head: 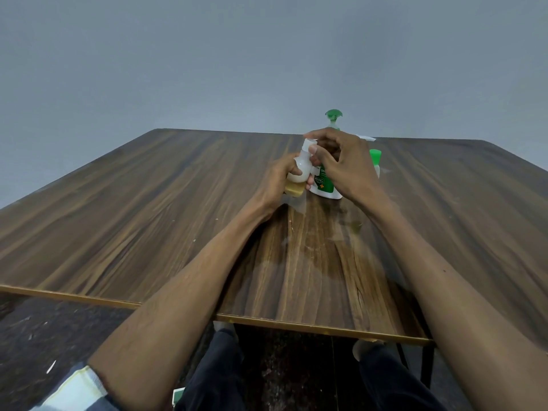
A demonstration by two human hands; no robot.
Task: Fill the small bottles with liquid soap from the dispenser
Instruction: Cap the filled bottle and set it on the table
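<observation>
The left hand (280,180) wraps its grip around a small translucent plastic bottle (298,179), fingers curled about the lower body so that the amber liquid soap in its bottom part shows between them; the bottle is held upright or nearly so, just above the dark wood-grain tabletop (148,203), and whether its base touches the surface cannot be told. At its top sits a small white cap (308,143), and the right hand (341,164) comes over it from the right, thumb and forefinger curled in and pinching at the cap, the remaining fingers loosely bent behind. The step in hand looks like turning this cap on the neck, either closing a filled bottle or opening it, and the picture does not settle which. To do it well, the left grip should stay firm and low so the soft wall is not squeezed and soap pushed out, while the right fingers twist squarely along the neck's axis, without tilting the bottle. Just behind the hands stands the white pump dispenser with a green label (324,188), its green pump head (334,114) rising above the right knuckles, close enough to be knocked by the right wrist. Further right, a second small bottle with a green cap (375,157) stands on the tabletop, partly hidden.
</observation>
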